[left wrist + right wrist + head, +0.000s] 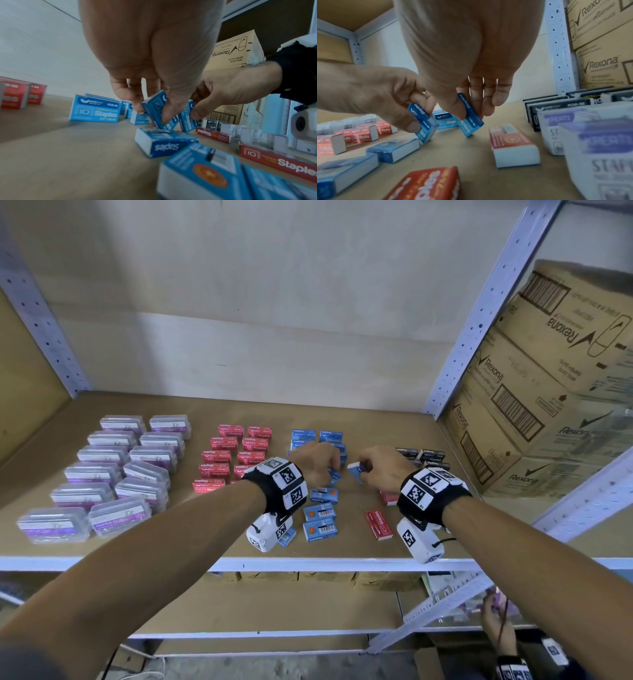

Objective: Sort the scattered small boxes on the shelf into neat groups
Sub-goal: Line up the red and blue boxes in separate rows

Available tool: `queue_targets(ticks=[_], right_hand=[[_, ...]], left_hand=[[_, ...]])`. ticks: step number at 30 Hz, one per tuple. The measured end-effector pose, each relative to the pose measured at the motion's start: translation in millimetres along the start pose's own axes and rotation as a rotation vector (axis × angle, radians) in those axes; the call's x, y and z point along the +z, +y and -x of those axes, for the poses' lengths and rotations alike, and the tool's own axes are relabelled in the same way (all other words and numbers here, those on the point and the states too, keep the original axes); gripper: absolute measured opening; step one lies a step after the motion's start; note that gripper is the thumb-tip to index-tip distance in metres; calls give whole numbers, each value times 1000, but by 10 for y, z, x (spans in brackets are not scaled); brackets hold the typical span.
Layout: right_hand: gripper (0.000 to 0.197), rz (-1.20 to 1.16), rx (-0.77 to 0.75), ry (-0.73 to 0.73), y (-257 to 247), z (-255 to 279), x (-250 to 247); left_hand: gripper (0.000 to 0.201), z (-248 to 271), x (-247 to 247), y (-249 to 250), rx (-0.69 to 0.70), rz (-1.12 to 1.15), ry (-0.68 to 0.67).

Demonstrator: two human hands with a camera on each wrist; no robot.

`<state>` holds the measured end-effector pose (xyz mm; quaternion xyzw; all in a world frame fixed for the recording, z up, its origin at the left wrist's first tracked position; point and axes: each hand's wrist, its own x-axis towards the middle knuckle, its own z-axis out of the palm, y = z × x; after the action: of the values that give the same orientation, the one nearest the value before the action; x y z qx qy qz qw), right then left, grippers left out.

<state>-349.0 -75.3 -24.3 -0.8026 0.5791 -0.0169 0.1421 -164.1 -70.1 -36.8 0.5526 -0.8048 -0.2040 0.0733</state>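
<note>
Lying loose near the shelf (171, 563) edge: blue boxes (319, 511), 2 red boxes (379, 523).

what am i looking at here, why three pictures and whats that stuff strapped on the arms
There is no machine here: a person is sorting with bare hands. The wide picture comes from a camera on their head. The other two come from cameras worn at each wrist, looking along the fingers. The patterned wristbands are part of that rig.

On the shelf lie neat groups: clear cases with purple labels, red staple boxes, blue staple boxes and black boxes. Loose blue boxes and a loose red box lie near the front edge.

The left hand pinches the first blue box. The right hand pinches the second blue box.
</note>
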Motion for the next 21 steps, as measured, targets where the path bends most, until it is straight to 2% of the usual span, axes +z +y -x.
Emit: queue_targets(ticks=[4, 7, 10, 17, 21], right_hand=[[19, 19, -36, 13, -77, -52, 66], [15, 128, -70, 5, -125, -89, 104], [14, 167, -88, -8, -166, -117, 129], [14, 136, -117, -19, -307, -211, 175], [15, 140, -116, -11, -346, -237, 218]], left_hand=[[24, 48, -36, -88, -17, -69, 20], [25, 81, -76, -100, -36, -145, -11], [26, 106, -76, -113, -61, -207, 29], [19, 106, -118, -133, -136, -175, 58], [19, 147, -153, -176, -88, -183, 49]])
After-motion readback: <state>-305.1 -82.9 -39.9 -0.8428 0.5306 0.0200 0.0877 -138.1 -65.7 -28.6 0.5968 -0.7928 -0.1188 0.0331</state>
